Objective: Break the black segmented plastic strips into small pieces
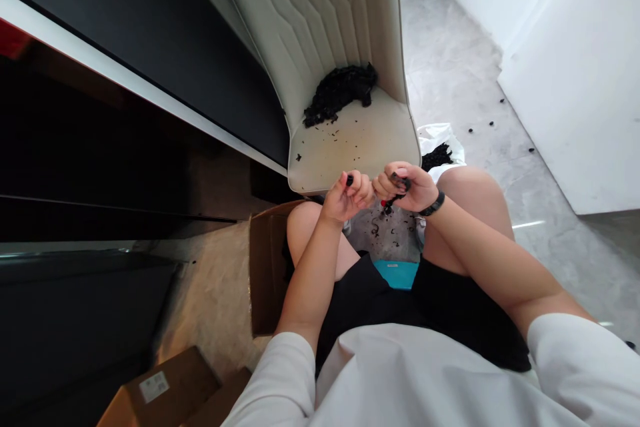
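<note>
My left hand (349, 197) is closed in front of the chair seat, with a small black round piece (349, 180) between thumb and fingers. Close beside it, my right hand (407, 188) is curled around a dark, strip-like piece (400, 181). A small red spot (384, 203) and ragged black bits show below the right fingers; I cannot make out what they belong to. On the pale chair (330, 170) lies a crumpled black heap (343, 93), with black scraps scattered on the seat before it.
A white bag (457, 152) of small black pieces stands right of the chair. An open cardboard box (260, 273) is by my left leg, and a closed carton (173, 383) lies lower left. Black scraps and small round pieces dot the floor. Dark cabinets line the left.
</note>
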Tool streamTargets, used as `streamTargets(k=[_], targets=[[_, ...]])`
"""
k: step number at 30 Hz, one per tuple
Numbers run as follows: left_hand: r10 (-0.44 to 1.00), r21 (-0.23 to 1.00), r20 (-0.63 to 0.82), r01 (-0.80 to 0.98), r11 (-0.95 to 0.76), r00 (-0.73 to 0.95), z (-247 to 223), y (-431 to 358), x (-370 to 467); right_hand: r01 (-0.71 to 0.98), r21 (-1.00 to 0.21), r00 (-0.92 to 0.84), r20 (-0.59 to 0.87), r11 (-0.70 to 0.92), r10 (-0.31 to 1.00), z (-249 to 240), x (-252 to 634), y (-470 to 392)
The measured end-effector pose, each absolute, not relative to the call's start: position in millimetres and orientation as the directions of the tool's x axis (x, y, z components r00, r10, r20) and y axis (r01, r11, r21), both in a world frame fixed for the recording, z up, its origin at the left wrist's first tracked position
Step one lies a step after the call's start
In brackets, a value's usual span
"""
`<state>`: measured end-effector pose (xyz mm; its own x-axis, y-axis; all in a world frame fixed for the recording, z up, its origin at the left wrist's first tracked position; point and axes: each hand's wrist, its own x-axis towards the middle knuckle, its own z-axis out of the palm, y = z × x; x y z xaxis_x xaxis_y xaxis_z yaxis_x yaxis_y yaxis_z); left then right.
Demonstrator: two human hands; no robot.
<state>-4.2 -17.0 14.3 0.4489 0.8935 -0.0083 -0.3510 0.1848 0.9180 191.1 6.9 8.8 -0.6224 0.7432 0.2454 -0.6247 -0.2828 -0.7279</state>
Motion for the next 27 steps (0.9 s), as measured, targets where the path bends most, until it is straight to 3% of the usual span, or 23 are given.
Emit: streamTargets(k=[3, 7, 10, 14, 20, 24, 27], targets=[[0.915, 0.921, -0.026, -0.346, 0.178, 0.403, 14, -16, -1, -0.598, -0.780, -0.614, 0.298, -0.184, 0.731, 9, 196, 14], [0.985, 0.953, 0.066, -0.302, -0.015, 0.159, 5, -5, -1, -0.399, -0.915, -0.546, 0.187, -0.058, 0.817, 4, 202, 27], [0.976, 0.973, 0.219, -0.084, -0.216, 0.019, -1, 4, -5, -0.330, -0.944, -0.476, 0.144, -0.024, 0.868, -1, 204, 30], [0.921, 0.879, 0.374, 0.274, -0.390, 0.110, -9, 10, -12, -0.176, -0.984, -0.501, 0.121, 0.036, 0.857, -6, 204, 26], [0.869, 0.773, 0.420, 0.398, -0.494, 0.263, -11, 7, -11, 0.050, -0.967, -0.438, 0.202, 0.248, 0.876, -5, 214, 19], [0.823, 0.725, 0.511, 0.390, -0.568, 0.249, -5, 1, -10, 0.173, -0.954, -0.210, 0.208, 0.246, 0.955, -17, 248, 39], [0.808, 0.683, 0.545, 0.442, -0.582, 0.222, -4, 0, -12, 0.356, -0.928, 0.216, 0.193, 0.107, 0.957, -41, 295, 70]])
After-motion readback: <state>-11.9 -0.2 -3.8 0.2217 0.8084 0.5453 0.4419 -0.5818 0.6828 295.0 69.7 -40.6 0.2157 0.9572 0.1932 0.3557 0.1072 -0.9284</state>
